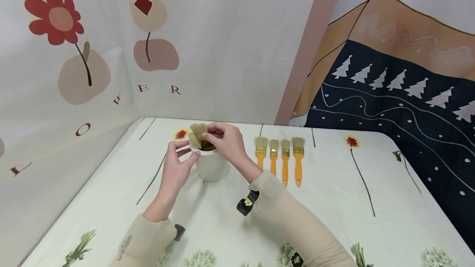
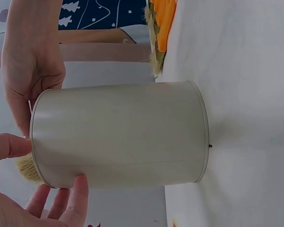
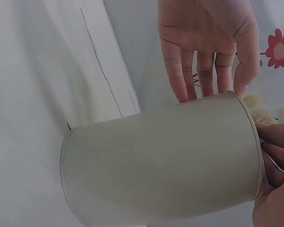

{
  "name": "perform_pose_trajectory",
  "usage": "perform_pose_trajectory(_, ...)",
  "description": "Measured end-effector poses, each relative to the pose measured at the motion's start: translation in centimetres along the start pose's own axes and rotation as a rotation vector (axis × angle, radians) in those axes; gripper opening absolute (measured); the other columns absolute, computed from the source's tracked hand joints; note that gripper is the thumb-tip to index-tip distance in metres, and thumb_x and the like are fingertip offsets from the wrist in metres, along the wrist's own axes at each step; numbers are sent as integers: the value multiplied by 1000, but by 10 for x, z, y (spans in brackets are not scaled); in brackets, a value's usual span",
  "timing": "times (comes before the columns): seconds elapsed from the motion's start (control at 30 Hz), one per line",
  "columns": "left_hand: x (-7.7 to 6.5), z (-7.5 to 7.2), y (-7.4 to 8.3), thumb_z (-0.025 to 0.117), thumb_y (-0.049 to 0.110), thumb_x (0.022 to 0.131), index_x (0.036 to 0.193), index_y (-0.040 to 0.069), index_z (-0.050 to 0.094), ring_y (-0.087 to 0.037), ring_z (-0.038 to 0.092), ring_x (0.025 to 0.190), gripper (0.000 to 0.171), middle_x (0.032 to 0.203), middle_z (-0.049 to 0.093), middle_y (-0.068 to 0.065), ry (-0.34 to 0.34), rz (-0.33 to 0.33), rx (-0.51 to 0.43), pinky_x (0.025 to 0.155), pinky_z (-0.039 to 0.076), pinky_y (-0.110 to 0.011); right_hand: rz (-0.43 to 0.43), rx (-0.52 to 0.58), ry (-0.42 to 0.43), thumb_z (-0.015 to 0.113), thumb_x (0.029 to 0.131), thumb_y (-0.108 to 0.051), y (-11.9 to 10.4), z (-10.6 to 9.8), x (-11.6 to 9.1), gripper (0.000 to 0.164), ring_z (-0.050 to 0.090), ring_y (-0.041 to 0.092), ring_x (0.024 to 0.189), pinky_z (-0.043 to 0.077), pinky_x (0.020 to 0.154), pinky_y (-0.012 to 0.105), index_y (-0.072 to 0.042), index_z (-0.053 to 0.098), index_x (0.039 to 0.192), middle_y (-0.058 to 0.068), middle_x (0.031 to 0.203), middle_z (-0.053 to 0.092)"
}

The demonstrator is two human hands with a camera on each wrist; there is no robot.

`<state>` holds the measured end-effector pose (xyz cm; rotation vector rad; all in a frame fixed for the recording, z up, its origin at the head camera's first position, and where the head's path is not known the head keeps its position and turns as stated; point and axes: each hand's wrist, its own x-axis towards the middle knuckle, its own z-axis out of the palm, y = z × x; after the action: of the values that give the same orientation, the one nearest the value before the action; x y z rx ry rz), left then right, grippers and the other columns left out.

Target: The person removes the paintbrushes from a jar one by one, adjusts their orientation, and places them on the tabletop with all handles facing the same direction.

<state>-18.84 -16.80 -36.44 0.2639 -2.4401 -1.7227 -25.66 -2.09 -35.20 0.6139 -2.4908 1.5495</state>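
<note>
A cream cylindrical can (image 1: 212, 169) stands upright on the table, seen side-on in both wrist views. My left hand (image 1: 176, 169) grips its rim from the left, thumb at the lip and fingers against the outer wall (image 2: 113, 132). Out of the can's mouth rise pale bristles of paintbrushes (image 1: 198, 130). At that mouth, my right hand (image 1: 229, 141) pinches a paintbrush among them with thumb and fingers; its handle is hidden by the can. In the right wrist view, the curled right fingers (image 3: 274, 135) reach over the rim beside the bristles (image 3: 258, 112).
Right of the can, several paintbrushes (image 1: 298, 155) with orange handles lie in a row, bristles toward the back. The table has a white flower-printed cloth (image 1: 334, 205). A printed curtain (image 1: 230, 52) hangs behind it, and a dark tree-patterned cloth (image 1: 389, 98) hangs at the right.
</note>
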Motion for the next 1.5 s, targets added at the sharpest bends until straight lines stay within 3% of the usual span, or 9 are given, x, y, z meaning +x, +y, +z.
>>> perform_pose_trajectory(0.33, -3, -2, 0, 61, 17, 96, 140, 0, 35, -34, 45, 139, 54, 150, 40, -17, -5, -24, 15, 107, 46, -49, 53, 212, 11, 76, 87, -13, 4, -2, -3, 17, 73, 22, 90, 57, 78, 21, -3, 76, 101, 14, 101, 76)
perform_pose_trajectory(0.6, -2, 0, 0, 62, 17, 95, 140, 0, 35, -34, 44, 139, 55, 150, 38, -17, 1, -15, -3, 107, 46, -48, 32, 262, 29, 76, 87, -10, 3, -6, -2, 14, 70, 13, 82, 56, 75, 21, -1, 75, 98, 16, 97, 76)
perform_pose_trajectory(0.87, -2, 3, 0, 62, 17, 95, 139, 1, 36, -33, 46, 138, 54, 147, 42, -14, 16, -7, -8, 107, 46, -47, 28, 254, 50, 76, 87, -10, -4, -16, -1, 15, 71, 21, 87, 56, 76, 23, -1, 74, 99, 17, 97, 76)
perform_pose_trajectory(1.17, 0, 2, -1, 62, 17, 94, 139, 1, 37, -35, 47, 137, 54, 147, 44, -14, 34, 3, -9, 107, 46, -47, -34, 276, 75, 74, 88, -10, -18, -37, 5, 17, 70, 27, 93, 56, 84, 26, 0, 73, 102, 19, 100, 73)
perform_pose_trajectory(1.5, -1, 2, 1, 62, 16, 95, 140, 1, 37, -34, 46, 138, 54, 148, 43, -15, 24, -16, -1, 108, 45, -48, -106, 339, 138, 73, 89, -8, -30, -64, 7, 17, 66, 3, 80, 55, 78, 24, 2, 72, 102, 18, 96, 72)
